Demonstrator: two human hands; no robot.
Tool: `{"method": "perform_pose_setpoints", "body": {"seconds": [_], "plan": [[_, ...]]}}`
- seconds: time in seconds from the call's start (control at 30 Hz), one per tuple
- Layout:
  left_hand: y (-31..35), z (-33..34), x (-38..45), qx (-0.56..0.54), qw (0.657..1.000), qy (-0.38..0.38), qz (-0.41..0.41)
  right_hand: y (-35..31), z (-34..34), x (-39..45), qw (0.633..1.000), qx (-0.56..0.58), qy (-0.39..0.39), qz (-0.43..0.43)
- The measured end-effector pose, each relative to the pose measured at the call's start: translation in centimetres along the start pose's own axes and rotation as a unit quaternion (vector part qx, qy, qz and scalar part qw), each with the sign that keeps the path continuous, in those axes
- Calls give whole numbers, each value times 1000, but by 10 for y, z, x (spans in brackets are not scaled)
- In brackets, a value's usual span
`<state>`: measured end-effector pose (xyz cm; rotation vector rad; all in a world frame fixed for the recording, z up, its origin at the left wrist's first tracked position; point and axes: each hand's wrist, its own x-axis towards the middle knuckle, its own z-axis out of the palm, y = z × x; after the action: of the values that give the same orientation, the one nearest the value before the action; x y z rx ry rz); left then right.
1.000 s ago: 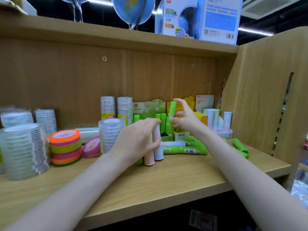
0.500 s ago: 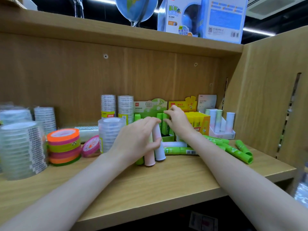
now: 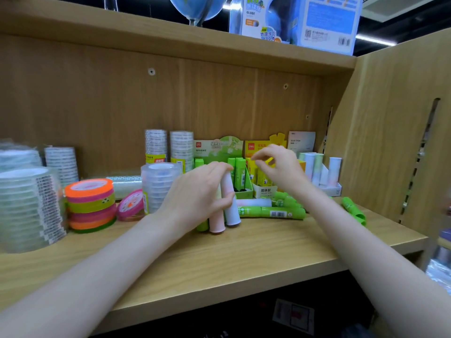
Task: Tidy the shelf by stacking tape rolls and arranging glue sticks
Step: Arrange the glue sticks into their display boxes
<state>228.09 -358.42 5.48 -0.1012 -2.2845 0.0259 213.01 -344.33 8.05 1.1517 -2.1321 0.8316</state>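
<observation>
The left hand [image 3: 195, 193] gripped a bundle of upright glue sticks [image 3: 225, 213] standing on the shelf [image 3: 244, 252] just in front of the green display box [image 3: 240, 175], their long axes vertical. The right hand [image 3: 278, 167] hovered above and right of that box, fingers loosely curled, holding nothing. Loose green sticks [image 3: 273, 212] lay flat just right of the bundle, nearer the right hand.

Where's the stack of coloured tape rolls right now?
In the head view, the coloured tape stack stands on the shelf's left side, between the big clear tape stack and a leaning pink roll.
</observation>
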Motion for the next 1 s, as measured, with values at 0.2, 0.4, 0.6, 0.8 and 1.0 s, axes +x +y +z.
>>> {"method": "perform_pose_setpoints", "body": {"seconds": [0.2,0.4,0.6,0.8,1.0], "plan": [[1,0,1,6,1000,-2,-2,-4,-22,-48,967,9,-253,-31],[3,0,0,6,1000,-3,-7,-3,-4,-58,977,15,-207,-52],[1,0,0,5,1000,-5,-5,4,-15,-49,947,289,-56,129],[3,-1,0,4,1000,-3,-6,10,-23,-42,724,609,1,323],[1,0,0,7,1000,-7,-5,11,-26,-38,640,680,-26,356]]}}
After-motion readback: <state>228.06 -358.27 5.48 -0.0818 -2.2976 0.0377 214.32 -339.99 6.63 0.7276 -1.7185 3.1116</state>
